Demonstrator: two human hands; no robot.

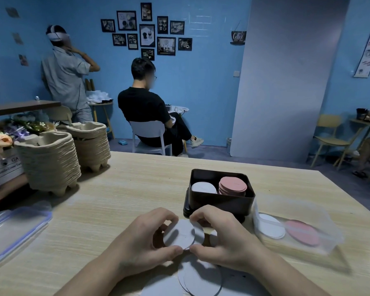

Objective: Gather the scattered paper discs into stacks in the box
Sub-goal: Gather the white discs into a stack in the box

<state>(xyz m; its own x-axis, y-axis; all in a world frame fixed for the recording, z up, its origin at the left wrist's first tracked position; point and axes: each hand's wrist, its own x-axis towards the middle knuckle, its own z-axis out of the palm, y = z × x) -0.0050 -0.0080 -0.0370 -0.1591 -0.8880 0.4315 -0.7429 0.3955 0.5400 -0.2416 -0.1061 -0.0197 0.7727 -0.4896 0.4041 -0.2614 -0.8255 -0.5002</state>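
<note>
1. Loose white discs [199,278]: flat on tabletop [115,199], overlapping, 6 o'clock of my hands.
2. Held white discs [181,235]: small batch, lifted, faces tilted toward me. Left hand [141,240]: fingers pinch rim at 9 o'clock. Right hand [220,238]: fingers pinch rim at 3 o'clock. Neither hand free.
3. Box [220,202]: black, open, 1 o'clock of held batch, just beyond my right knuckles; right hand nearer.
4. Inside box: white stack [203,187] on 9 o'clock side, pink stack [233,185] on 3 o'clock side. Judgement: held batch belongs on white stack; short forward carry, faces laid level.
</note>
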